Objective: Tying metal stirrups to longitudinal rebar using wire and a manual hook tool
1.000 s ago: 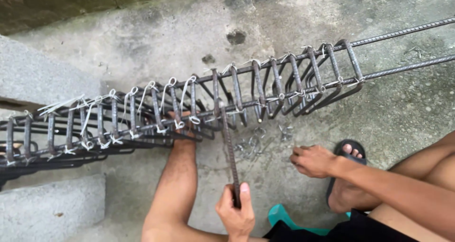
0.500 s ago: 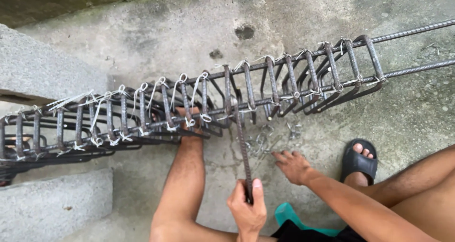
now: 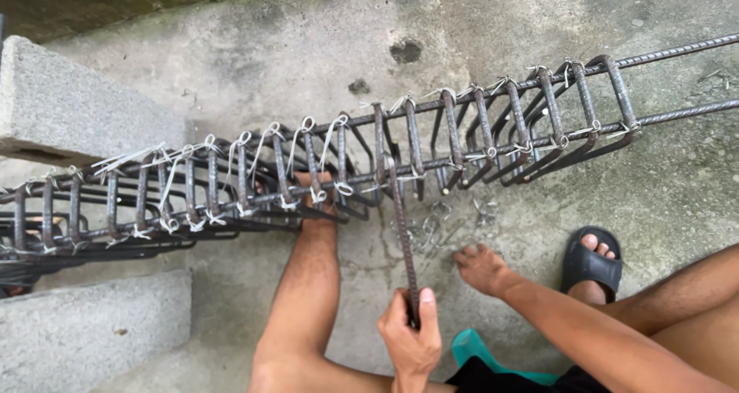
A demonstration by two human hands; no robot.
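On the concrete floor (image 3: 539,170), in the head view, a long rebar cage (image 3: 454,123) runs from lower left to upper right. Its left end rests between two concrete blocks (image 3: 77,116). The left hand (image 3: 412,339) is fisted around the near end of a ribbed steel rod (image 3: 402,231). The rod's long axis points away from the person, and its far tip meets the cage's near bar. The left shin (image 3: 304,285) reaches up under the cage.

The right hand (image 3: 479,268) is down at the floor, fingers loosely extended, with nothing visibly held. A scatter of bent wire ties (image 3: 431,227) lies just beyond its fingertips, toward the cage. That hand is clearly nearer to them than the left. A black sandal (image 3: 589,262) sits to its right.
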